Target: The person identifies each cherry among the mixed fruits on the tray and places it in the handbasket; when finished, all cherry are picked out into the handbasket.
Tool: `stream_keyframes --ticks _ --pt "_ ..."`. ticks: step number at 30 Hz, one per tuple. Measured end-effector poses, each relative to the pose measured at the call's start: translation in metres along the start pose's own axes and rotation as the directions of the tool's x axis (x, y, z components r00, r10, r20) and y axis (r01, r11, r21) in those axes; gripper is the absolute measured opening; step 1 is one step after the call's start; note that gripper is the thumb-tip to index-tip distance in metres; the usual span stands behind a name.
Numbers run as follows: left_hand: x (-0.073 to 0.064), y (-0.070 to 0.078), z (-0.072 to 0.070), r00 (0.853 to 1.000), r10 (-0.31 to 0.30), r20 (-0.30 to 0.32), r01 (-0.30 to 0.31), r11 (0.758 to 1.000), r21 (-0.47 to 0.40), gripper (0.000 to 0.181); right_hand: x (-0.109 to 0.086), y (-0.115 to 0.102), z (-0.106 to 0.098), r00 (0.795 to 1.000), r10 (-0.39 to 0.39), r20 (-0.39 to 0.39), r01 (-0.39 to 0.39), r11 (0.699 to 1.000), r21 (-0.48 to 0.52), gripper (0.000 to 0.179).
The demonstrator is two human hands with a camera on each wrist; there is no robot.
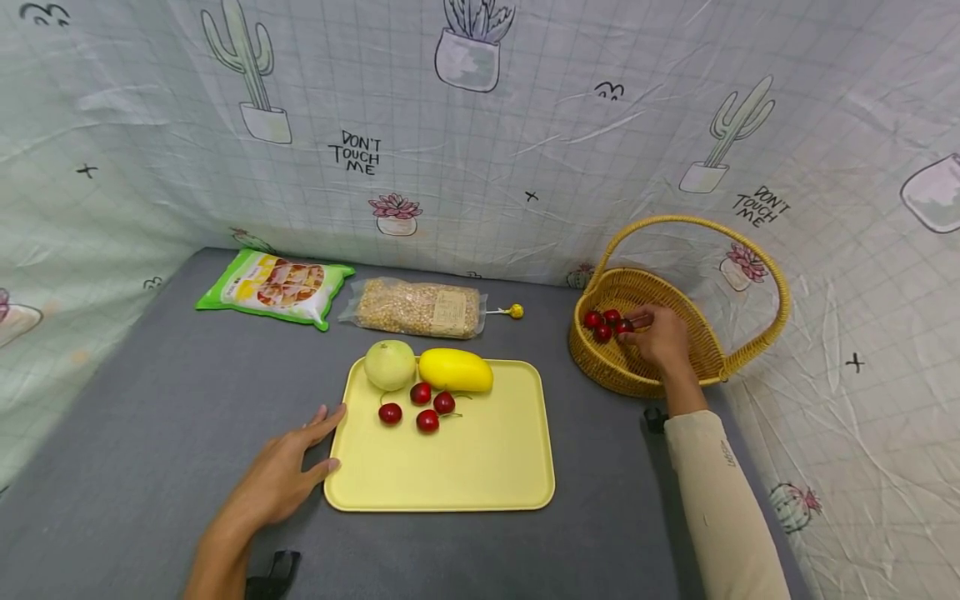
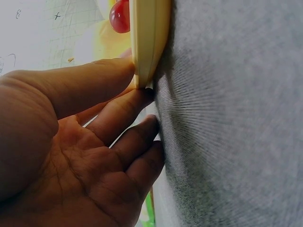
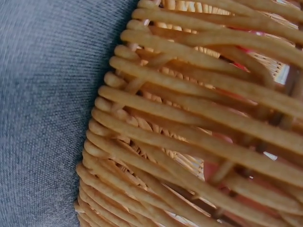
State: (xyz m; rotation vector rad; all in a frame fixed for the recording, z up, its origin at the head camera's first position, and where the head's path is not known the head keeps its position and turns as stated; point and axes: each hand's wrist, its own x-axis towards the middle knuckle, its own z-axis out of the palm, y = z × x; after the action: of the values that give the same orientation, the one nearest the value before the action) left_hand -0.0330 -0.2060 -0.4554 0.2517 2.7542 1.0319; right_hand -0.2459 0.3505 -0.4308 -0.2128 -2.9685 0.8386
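My left hand rests against the left rim of a yellow tray, with its thumb and straight fingers touching the edge; the left wrist view shows the same contact up close. On the tray lie several dark red cherries, a pale green round fruit and a yellow mango. At the right, my right hand reaches into a wicker basket and pinches a cherry. Beside it in the basket sit more cherries. In the right wrist view, the basket wall mostly hides this hand.
Behind the tray lie a green food bag, a clear bag of grains and a yellow-wrapped lollipop. The basket's tall handle arches over its opening. A patterned cloth hangs behind the grey table.
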Motion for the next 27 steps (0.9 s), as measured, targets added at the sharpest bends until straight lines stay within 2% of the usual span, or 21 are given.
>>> stream_keyframes --ticks 9,15,18,21,24,27 --pt "0.0010 -0.0007 0.0013 1.000 0.000 0.005 0.000 1.000 0.004 0.077 0.0002 0.0015 0.0028 0.998 0.031 0.049 -0.032 0.999 0.014 0.032" --pt "0.0008 -0.0007 0.0018 1.000 -0.001 0.005 0.001 1.000 -0.005 0.077 0.0003 0.0040 0.0034 1.000 -0.001 0.022 0.001 1.000 0.028 0.033" --pt "0.0008 -0.0006 0.0018 1.000 0.000 0.004 0.000 1.000 -0.005 0.077 -0.0011 0.0037 0.0026 0.999 -0.031 -0.044 0.033 0.998 0.048 0.033" --pt "0.0004 0.0000 0.0020 1.000 -0.001 0.003 0.001 1.000 -0.006 0.076 -0.0027 0.0018 0.0014 0.984 -0.074 -0.162 0.088 0.993 0.084 0.030" --pt "0.0004 0.0003 0.0017 1.000 -0.005 0.004 0.005 1.000 -0.006 0.076 -0.0031 0.0001 0.0012 0.950 -0.100 -0.295 0.142 0.982 0.123 0.026" --pt "0.0009 -0.0006 0.0013 1.000 -0.006 0.005 0.006 1.000 -0.003 0.077 -0.0035 -0.0016 0.0015 0.902 -0.112 -0.417 0.199 0.965 0.171 0.025"
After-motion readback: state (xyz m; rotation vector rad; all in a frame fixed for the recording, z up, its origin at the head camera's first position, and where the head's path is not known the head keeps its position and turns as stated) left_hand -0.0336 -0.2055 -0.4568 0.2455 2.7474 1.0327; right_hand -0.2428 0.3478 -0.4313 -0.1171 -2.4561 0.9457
